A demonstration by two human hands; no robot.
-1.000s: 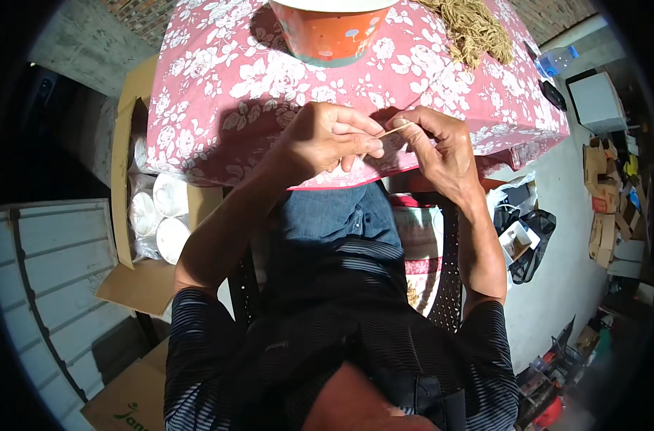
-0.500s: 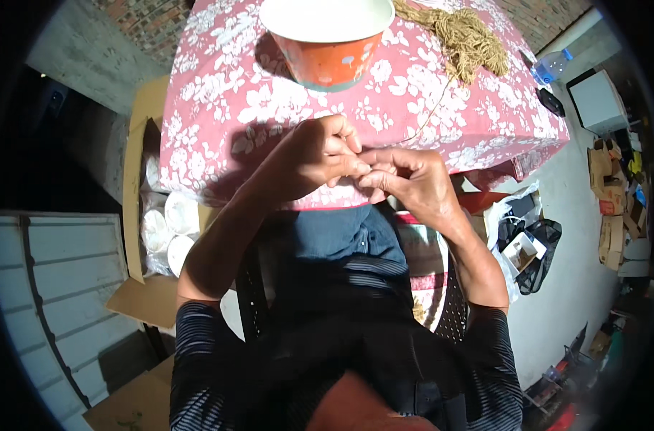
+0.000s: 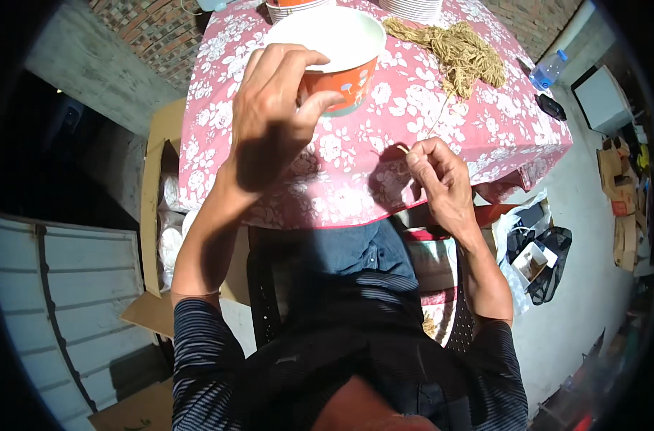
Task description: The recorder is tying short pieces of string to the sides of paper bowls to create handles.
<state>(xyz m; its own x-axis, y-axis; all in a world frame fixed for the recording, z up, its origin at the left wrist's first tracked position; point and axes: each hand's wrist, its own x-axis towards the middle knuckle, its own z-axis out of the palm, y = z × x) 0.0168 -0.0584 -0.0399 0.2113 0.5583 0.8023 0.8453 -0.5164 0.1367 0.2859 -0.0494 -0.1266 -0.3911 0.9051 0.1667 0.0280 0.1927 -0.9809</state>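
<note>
Head view: the left hand (image 3: 271,106) hides part of the orange bucket (image 3: 358,83); contact and the bucket's contents cannot be made out. Stacked white tubs (image 3: 412,8) are cut off above. A carton (image 3: 152,215) holds white items (image 3: 171,248). Left fingers stand spread; the right hand (image 3: 446,178) pinches a strand (image 3: 404,149) below the yarn bundle (image 3: 478,61) on the tablecloth (image 3: 341,188). Hands, together half a second ago, are now apart.

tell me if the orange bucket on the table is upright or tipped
Upright: the orange bucket stands on its narrower base on the floral tablecloth, its wide white top facing up.
</note>
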